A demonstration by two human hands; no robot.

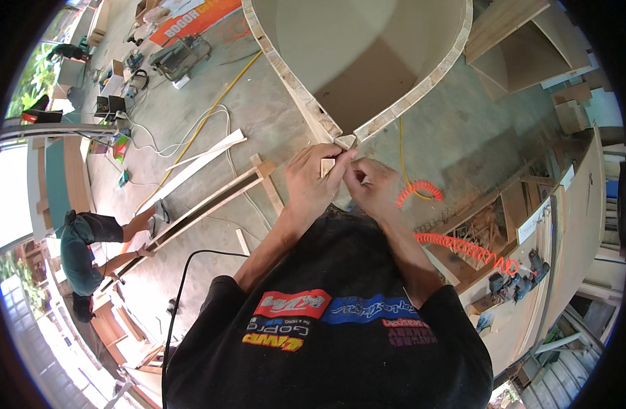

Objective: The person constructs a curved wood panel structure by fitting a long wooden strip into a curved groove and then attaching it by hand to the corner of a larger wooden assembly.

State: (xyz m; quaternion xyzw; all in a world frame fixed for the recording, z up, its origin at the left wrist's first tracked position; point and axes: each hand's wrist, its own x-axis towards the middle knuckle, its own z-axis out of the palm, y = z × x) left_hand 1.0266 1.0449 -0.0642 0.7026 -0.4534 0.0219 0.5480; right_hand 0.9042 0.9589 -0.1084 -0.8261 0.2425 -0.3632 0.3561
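Note:
A large curved wooden panel (pixel 389 113) stands ahead of me, bent into a teardrop outline, with its two ends meeting at a point near my hands. A small triangular wooden block (pixel 345 142) sits at that point, against the panel ends. My left hand (pixel 309 183) is closed, its fingers and thumb tips at this block. Another small wooden block (pixel 327 167) is held between the thumb and fingers of the same hand. My right hand (pixel 376 189) is close beside it, fingers curled in a pinch; what they hold, if anything, is hidden.
To the left, another person (pixel 88 249) bends over a long wooden frame (pixel 211 204). A yellow hose (pixel 214 112) and white cables cross the floor. A coiled orange air hose (pixel 463 247) stretches to the right, beside a workbench (pixel 562 238). A plywood box (pixel 531 51) stands at the far right.

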